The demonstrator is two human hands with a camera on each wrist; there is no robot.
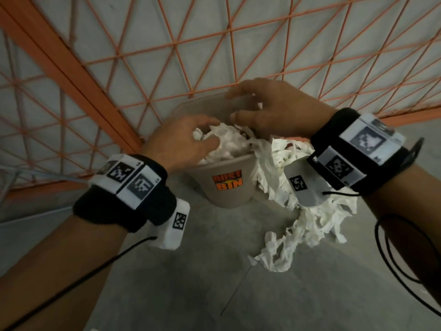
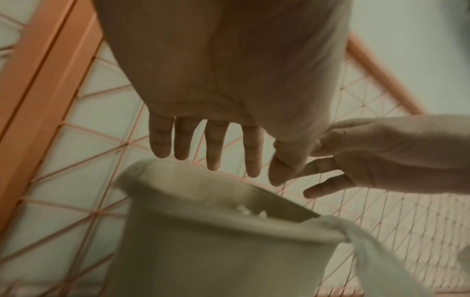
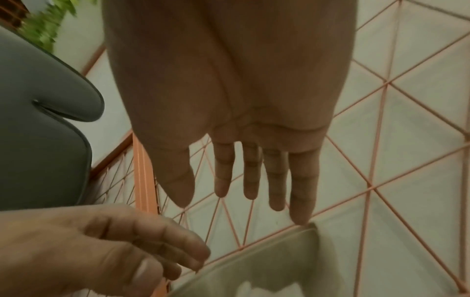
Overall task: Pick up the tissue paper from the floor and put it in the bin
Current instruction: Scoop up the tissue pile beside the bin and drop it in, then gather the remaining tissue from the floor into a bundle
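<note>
A beige bin [image 1: 220,199] with an orange "DUST BIN" label stands on the grey floor against the orange grid. White tissue paper [image 1: 226,144] is heaped inside it up to the rim. A long tangle of the tissue [image 1: 310,225] spills over the right rim and lies on the floor. My left hand [image 1: 205,133] hovers over the heap at the bin's left rim. My right hand [image 1: 238,107] is above the far rim. In the wrist views the left hand [image 2: 223,160] and the right hand [image 3: 254,191] show straight spread fingers with nothing in them, just above the bin [image 2: 203,251].
An orange wire grid panel [image 1: 148,68] with a thick orange bar [image 1: 71,75] stands behind the bin, in front of a pale wall. A grey chair [image 3: 38,120] and a green plant [image 3: 48,22] are off to the left. Black cables hang from both wristbands.
</note>
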